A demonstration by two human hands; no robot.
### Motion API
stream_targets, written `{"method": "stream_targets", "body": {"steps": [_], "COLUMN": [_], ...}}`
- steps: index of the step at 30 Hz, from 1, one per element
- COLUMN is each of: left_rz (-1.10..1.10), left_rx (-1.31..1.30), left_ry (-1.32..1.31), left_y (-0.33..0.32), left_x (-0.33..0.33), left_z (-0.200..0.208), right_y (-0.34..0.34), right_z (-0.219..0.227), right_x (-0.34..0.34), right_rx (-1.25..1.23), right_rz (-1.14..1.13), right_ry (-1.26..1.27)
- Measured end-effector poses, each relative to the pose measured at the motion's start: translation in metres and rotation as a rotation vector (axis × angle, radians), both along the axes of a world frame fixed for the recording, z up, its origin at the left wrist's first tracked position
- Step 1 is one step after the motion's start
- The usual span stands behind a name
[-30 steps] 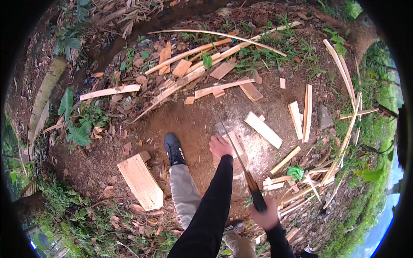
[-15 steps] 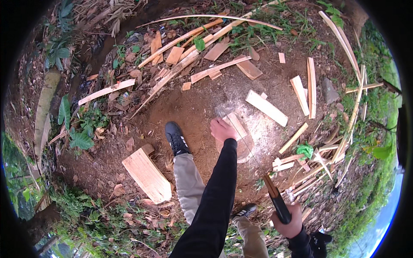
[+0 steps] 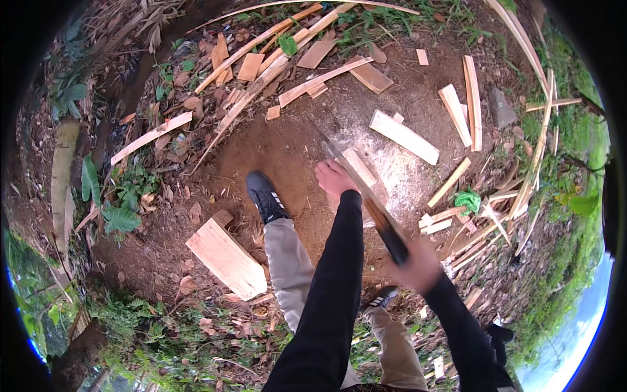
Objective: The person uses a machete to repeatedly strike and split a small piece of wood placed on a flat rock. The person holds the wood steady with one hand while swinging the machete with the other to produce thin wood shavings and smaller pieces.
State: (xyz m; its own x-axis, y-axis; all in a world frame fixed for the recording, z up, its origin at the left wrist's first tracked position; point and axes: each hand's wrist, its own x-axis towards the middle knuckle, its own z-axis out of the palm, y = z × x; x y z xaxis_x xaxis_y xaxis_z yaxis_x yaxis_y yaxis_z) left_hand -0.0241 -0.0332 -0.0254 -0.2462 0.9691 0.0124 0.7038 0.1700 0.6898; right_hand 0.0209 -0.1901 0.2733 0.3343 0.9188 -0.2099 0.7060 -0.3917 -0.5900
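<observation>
Right hand (image 3: 418,264) clasps a long blade (image 3: 356,179) by its dark handle (image 3: 394,243)
Ahead of that grip, left hand (image 3: 336,178) and pale board (image 3: 361,166) flank the blade; the left's hold I cannot tell.

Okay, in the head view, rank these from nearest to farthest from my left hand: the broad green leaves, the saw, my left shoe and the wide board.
From the left hand:
1. Saw, along its right side.
2. Left shoe, to its left.
3. Wide board, lower left.
4. Broad green leaves, far left.
</observation>
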Motion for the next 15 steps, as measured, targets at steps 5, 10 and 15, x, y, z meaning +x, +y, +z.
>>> {"method": "stream_targets", "body": {"steps": [5,10,15], "left_rz": [0.059,-0.008,0.003], "left_rx": [0.046,0.013,-0.030], "left_ry": [-0.048,-0.015,-0.070], "left_y": [-0.003,-0.005,-0.001], "left_x": [-0.006,0.021,0.008], "left_z": [0.012,0.019,0.014], "right_y": [-0.022,-0.050,-0.033], "right_z": [-0.004,0.091,0.061], "right_x": [0.009,0.014,0.008], "right_rx": [0.003,-0.281,-0.165], "right_rz": [-0.189,-0.202,0.028], "right_ry": [0.195,0.335,0.449]}}
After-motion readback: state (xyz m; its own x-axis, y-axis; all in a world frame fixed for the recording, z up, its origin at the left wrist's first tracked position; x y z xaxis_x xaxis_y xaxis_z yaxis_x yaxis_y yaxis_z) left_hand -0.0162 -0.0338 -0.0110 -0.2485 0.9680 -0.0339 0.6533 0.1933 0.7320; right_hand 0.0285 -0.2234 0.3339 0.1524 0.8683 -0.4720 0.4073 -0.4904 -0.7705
